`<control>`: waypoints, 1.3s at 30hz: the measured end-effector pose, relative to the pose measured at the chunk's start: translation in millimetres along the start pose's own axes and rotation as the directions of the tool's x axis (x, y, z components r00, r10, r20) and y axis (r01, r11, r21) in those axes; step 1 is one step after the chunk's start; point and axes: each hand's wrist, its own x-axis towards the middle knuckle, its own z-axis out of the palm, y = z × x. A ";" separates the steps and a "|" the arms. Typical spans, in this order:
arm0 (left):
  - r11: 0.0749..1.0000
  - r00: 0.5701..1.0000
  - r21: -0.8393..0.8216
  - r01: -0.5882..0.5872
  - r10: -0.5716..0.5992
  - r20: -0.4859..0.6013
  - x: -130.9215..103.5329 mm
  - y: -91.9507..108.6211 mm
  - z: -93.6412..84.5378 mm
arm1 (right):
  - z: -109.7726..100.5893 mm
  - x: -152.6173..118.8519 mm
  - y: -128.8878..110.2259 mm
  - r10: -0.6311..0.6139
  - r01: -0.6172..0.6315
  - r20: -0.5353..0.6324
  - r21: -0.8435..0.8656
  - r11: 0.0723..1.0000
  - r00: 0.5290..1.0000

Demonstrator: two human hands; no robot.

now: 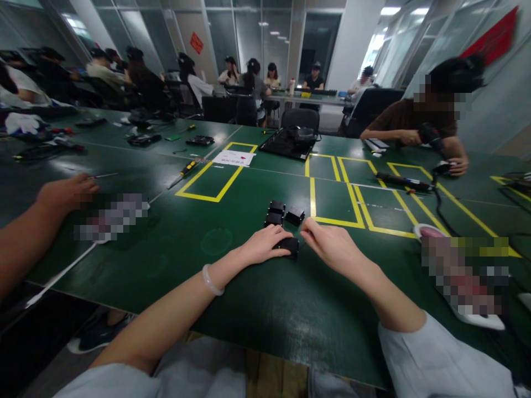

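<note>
My left hand, with a pale bracelet on the wrist, has its fingers and thumb closed around a small black block on the green table. Just to the right of that block, my right hand is in a pinch. A thin dark sliver shows at its fingertips, too small to name. Beyond my hands stand more black blocks: two side by side, one of them a far block, and a tilted block to their right.
Yellow tape marks boxes on the table, with a paper sheet by one. A yellow-handled screwdriver lies left. Phones lie either side, one in a white case. A co-worker's hand reaches in left; another person holds a power tool right.
</note>
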 end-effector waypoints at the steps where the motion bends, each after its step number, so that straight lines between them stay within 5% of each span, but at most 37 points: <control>1: 1.000 1.000 0.008 0.000 0.000 0.002 0.0 0.4 -0.4 | -0.2 -0.2 0.0 -0.004 0.004 -0.001 0.009 1.000 1.000; 17: 0.999 0.999 0.037 0.022 -0.023 0.032 -0.9 4.7 -2.0 | -2.2 -0.8 -1.4 0.025 -0.022 0.034 -0.076 0.997 0.999; 39: 1.000 1.000 0.018 0.011 -0.011 -0.014 -2.2 5.0 1.5 | -1.5 -3.5 -2.5 -0.026 0.028 -0.034 0.066 0.997 0.999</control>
